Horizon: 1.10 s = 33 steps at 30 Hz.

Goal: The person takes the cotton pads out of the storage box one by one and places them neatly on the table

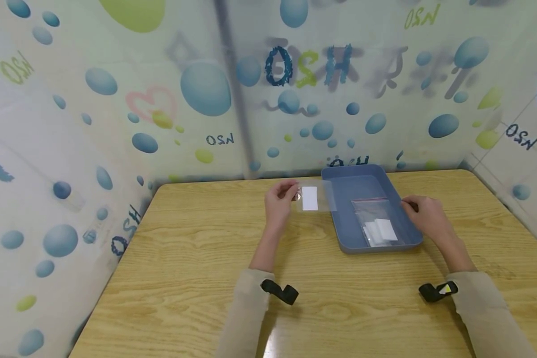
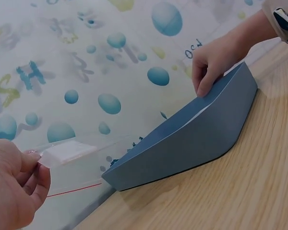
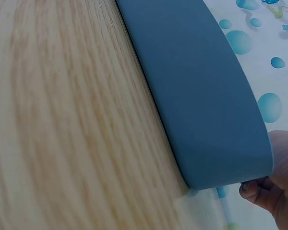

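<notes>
Left hand [image 1: 279, 203] pinches a clear zip bag [image 1: 323, 199] between its fingers.
Bag at the blue tray's [image 1: 362, 186] nine o'clock; right hand [image 1: 425, 214] at three, fingers curled by its edge, whether gripping cannot be told.

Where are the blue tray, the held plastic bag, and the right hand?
Blue tray [image 2: 206, 139], left wrist view: outer side wall.
Held plastic bag [image 1: 322, 198], head view: clear plastic near its middle.
Right hand [image 1: 425, 214], head view: back of the hand.

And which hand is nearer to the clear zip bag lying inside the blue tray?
Right: the right hand is at the right rim of the tray, close to the zip bag; the left hand is farther, left of the tray, holding another clear bag.
</notes>
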Motion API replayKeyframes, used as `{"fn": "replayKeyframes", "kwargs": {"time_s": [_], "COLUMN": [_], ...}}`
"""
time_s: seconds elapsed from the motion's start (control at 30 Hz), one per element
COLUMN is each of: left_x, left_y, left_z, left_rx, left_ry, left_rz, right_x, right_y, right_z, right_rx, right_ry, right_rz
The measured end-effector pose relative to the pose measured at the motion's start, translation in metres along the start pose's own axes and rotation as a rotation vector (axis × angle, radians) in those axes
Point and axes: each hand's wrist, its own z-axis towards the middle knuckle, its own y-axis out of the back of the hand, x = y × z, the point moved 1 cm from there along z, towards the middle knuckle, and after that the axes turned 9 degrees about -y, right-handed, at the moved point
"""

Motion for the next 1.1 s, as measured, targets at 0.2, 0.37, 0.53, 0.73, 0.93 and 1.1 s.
{"fn": "replayKeyframes", "kwargs": {"time_s": [0.2, 0.37, 0.53, 0.73, 0.93, 1.1], "left_x": [0.003, 0.006, 0.007, 0.007, 0.011, 0.015], "left_y": [0.007, 0.011, 0.012, 0.014, 0.016, 0.017], "left_z": [0.002, 0.002, 0.002, 0.001, 0.001, 0.0], "left_rx": [-0.018, -0.028, -0.025, -0.011, 0.009, 0.02], "left_ry": [0.03, 0.065, 0.085, 0.14, 0.187, 0.204], "left_rz": [0.032, 0.024, 0.044, 0.078, 0.073, 0.073], "right_x": [-0.001, 0.0, 0.0, 0.001, 0.001, 0.001], "right_y": [-0.001, -0.001, 0.0, -0.001, 0.0, 0.0], "right_z": [0.0, 0.0, 0.0, 0.0, 0.0, 0.0], "right_rx": [0.002, 0.004, 0.001, 0.014, 0.004, 0.01], "right_ry": [-0.001, -0.001, 0.0, -0.028, -0.019, -0.022], "right_rz": [-0.004, -0.002, -0.003, -0.003, -0.002, -0.002]}}
